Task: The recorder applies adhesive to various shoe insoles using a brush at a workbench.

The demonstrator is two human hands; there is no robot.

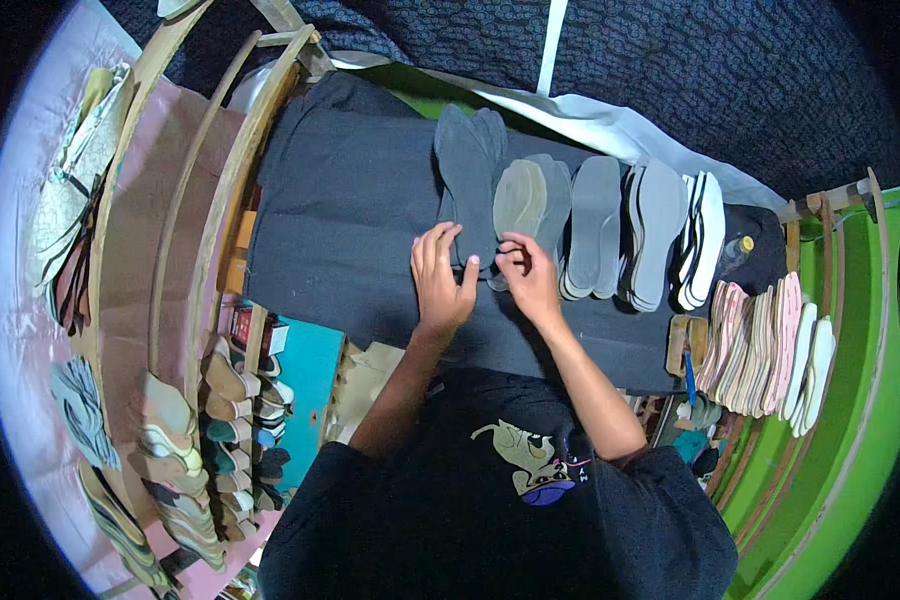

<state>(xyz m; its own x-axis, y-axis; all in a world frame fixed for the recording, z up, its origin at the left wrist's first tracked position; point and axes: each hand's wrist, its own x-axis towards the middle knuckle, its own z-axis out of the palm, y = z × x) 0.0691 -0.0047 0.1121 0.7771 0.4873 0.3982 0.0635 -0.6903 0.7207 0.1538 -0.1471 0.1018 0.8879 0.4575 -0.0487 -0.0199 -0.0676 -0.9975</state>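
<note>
Two side-by-side piles of dark grey shoe soles [462, 165] lie on the black-covered table in front of me. My left hand [442, 285] rests at their near end, fingers stretched and thumb apart over the dark surface. Just right of it is my right hand [528, 282], its fingers half bent and spread beside the soles' near right edge. I see nothing held in either hand. Beyond my right fingertips lies an olive-grey sole [519, 198], overlapping grey soles [555, 200]. The near ends of these soles are partly hidden by my right hand.
Rightward stand grey soles [595, 220], a thicker grey stack [655, 235] and white-edged soles [705, 240]. A yellow-capped bottle [738, 248], a wooden box [682, 340] with a blue-handled tool, and pink-and-cream soles [755, 345] sit further right. Wooden racks [232, 180] flank the table's left.
</note>
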